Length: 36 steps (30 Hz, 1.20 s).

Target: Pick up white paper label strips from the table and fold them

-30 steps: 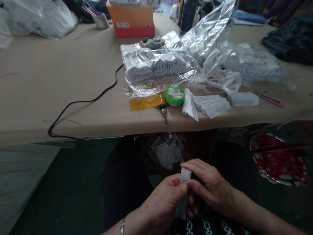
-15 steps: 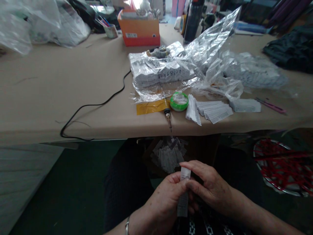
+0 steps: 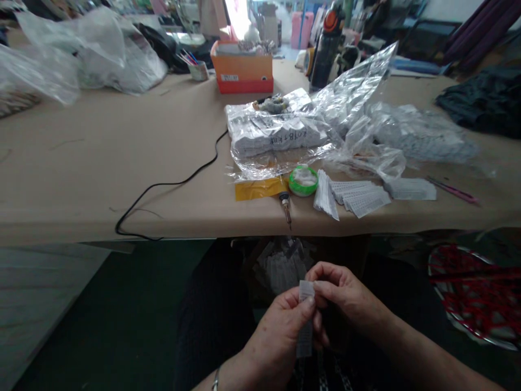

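A thin, flat paper strip [image 3: 305, 343], pale and long with tiny gray print, stands up between the person's two hands, above the lap and in front of the table. The left hand [image 3: 280, 328] is curled and holds the strip, with its thumb pressed flat on the front and its fingers behind. A shiny metal bracelet [image 3: 216, 378] goes around that wrist. The right hand [image 3: 352, 296] is bent too, and its thumb and first finger pinch the top corner of the strip. Just past the hands, a messy heap of white strips [image 3: 280, 269] lies below the table edge. Off to the right, thin red strands [image 3: 468, 296] lie tangled in something round with a silver rim. At the front of the smooth tan table [image 3: 122, 141] are a pointy metal-tipped tool [image 3: 286, 209], a shiny yellow-brown piece of tape [image 3: 258, 189], a round green tub [image 3: 303, 191] with fluffy white stuff inside, a fan of printed paper labels [image 3: 362, 198] and pink-handled scissors [image 3: 458, 193]. Behind them is a crinkly clear plastic bag [image 3: 280, 134] with bundled white paper in it. Farther back stand an orange cardboard box [image 3: 244, 75] and a tall dark bottle [image 3: 321, 61].
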Motion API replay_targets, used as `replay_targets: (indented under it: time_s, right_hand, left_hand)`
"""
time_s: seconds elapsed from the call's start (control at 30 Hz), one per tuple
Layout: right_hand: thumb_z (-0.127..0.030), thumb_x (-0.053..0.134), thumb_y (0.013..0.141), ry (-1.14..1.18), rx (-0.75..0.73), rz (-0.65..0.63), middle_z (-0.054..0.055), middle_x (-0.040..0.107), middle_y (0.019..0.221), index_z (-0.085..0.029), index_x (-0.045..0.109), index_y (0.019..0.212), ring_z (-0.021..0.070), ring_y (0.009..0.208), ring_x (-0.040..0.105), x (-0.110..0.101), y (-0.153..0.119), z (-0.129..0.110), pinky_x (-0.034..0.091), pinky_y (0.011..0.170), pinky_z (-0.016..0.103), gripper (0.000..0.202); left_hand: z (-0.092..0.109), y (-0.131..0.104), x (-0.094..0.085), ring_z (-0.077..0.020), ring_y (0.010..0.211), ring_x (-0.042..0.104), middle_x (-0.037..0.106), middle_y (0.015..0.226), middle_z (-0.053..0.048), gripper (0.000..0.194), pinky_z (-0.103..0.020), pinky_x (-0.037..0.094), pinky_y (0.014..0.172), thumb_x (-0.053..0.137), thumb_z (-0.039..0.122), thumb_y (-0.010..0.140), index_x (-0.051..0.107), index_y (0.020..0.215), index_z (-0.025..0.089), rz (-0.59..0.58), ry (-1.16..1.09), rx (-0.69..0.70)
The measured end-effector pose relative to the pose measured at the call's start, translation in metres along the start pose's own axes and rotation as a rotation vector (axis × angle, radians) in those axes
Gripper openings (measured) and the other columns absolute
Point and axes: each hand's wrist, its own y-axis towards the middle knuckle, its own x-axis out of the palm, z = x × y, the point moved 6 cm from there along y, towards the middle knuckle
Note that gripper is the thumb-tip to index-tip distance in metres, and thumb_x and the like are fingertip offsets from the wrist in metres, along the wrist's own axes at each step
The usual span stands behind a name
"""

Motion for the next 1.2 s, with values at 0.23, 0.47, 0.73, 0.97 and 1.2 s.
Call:
replay_targets:
  time_s: [0.23,0.47,0.73,0.97,1.2]
  right_hand:
    - [-0.028,0.063,0.078,-0.127,-0.091,0.014,-0.004,0.051,0.062,-0.016,0.055,0.072,0.0072,0.052,0.046,0.003,0.016,-0.015,0.038,0.051,0.02,0.016]
    - [-0.03,0.058,0.077,-0.497,-0.318,0.14,-0.003,0.048,0.064,-0.016,0.053,0.07,0.0094,0.06,0.043,0.003,0.037,-0.054,0.038,0.057,0.021,0.016]
    - [-0.026,0.055,0.078,-0.681,-0.449,0.223,-0.004,0.048,0.059,-0.017,0.054,0.069,0.0087,0.055,0.043,0.003,0.048,-0.076,0.037,0.051,0.019,0.012]
    - [-0.018,0.053,0.08,-0.845,-0.654,0.239,-0.003,0.052,0.064,-0.017,0.055,0.073,0.0087,0.058,0.048,0.008,0.049,-0.085,0.039,0.057,0.019,0.008]
    - [-0.014,0.051,0.081,-0.898,-0.751,0.26,-0.003,0.051,0.065,-0.018,0.054,0.074,0.0086,0.058,0.047,0.011,0.048,-0.088,0.038,0.057,0.019,0.009]
  left_hand:
    - [0.019,0.006,-0.007,-0.0089,0.053,0.047,0.055,0.059,0.0,0.03,-0.021,0.036,0.055,0.059,0.042,0.08,0.059,0.073,0.013,0.062,0.146,0.108]
    - [0.076,0.014,-0.024,-0.0116,0.065,0.051,0.061,0.071,-0.001,0.018,-0.022,0.041,0.061,0.058,0.031,0.081,0.066,0.084,0.014,0.311,0.587,0.444]
    - [0.113,0.018,-0.021,-0.0113,0.062,0.056,0.063,0.067,0.001,0.014,-0.02,0.044,0.059,0.056,0.025,0.082,0.065,0.075,0.016,0.462,0.889,0.705]
    - [0.118,0.017,-0.022,-0.0103,0.059,0.056,0.063,0.064,0.001,0.014,-0.019,0.044,0.058,0.056,0.022,0.082,0.065,0.074,0.016,0.505,0.971,0.803]
    - [0.119,0.019,-0.022,-0.0105,0.063,0.058,0.064,0.068,0.0,0.013,-0.019,0.045,0.061,0.056,0.021,0.083,0.066,0.076,0.016,0.491,0.956,0.841]
